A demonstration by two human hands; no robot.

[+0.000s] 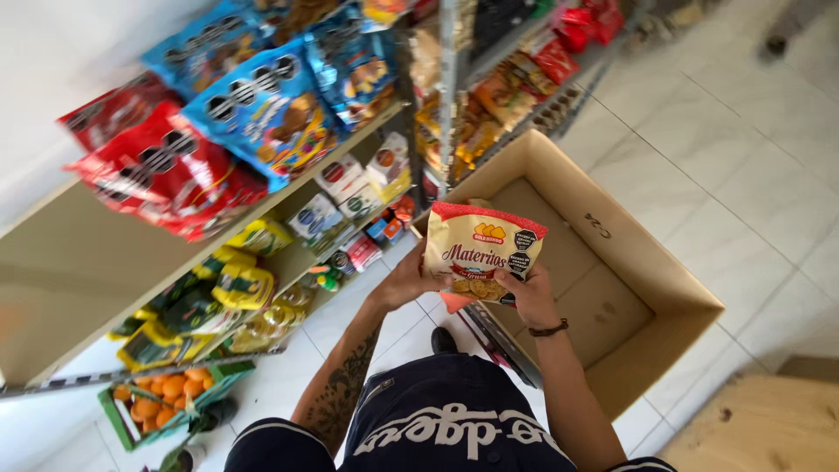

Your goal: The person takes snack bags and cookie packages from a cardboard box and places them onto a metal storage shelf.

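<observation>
Head view: left hand (411,281) and right hand (528,295) pinch cracker bag (481,253) by lower corners, face up for reading; open cardboard box (629,253) just beyond, shelf (131,262) left.

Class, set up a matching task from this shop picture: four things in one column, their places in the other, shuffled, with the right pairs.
1 cream snack bag with red top
2 open brown cardboard box
3 green crate of oranges
4 blue cookie bags

a upper shelf
b on the floor, beneath the shelves
c held in both hands
d on the tiled floor, beside the person

1-c, 2-d, 3-b, 4-a
</observation>
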